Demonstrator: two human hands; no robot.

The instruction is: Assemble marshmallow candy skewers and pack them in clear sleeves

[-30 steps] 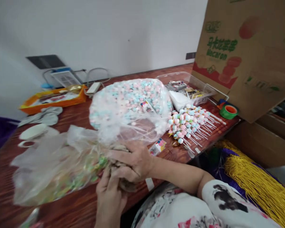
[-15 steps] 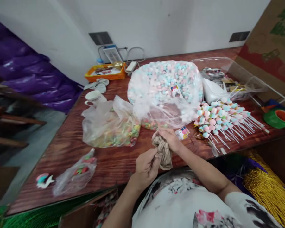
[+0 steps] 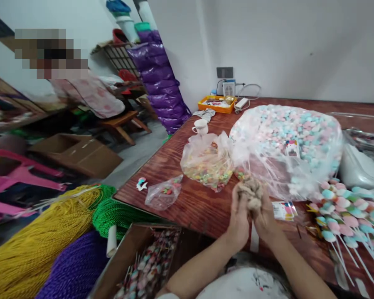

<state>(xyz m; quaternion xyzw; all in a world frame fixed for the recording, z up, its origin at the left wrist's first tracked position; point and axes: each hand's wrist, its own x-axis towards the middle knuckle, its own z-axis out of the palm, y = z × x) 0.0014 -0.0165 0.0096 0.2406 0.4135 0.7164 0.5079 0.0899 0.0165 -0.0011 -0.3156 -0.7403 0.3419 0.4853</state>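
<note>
Beige cloth (image 3: 252, 194) sits bunched between your left hand (image 3: 240, 218) and right hand (image 3: 264, 216), both pressed around it over the tabletop (image 3: 202, 207); blur obscures your fingertips, and the view's right edge cuts off the marshmallow sticks (image 3: 345, 221).

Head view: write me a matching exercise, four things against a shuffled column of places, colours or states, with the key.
Things:
1. cloth
2. cup
3. tray
4. bundle of sticks

Descriptions:
A. orange
B. at the picture's right edge
C. white, with a handle
D. crumpled between the left hand and right hand

Pairs: 1-D, 2-C, 3-A, 4-B
</note>
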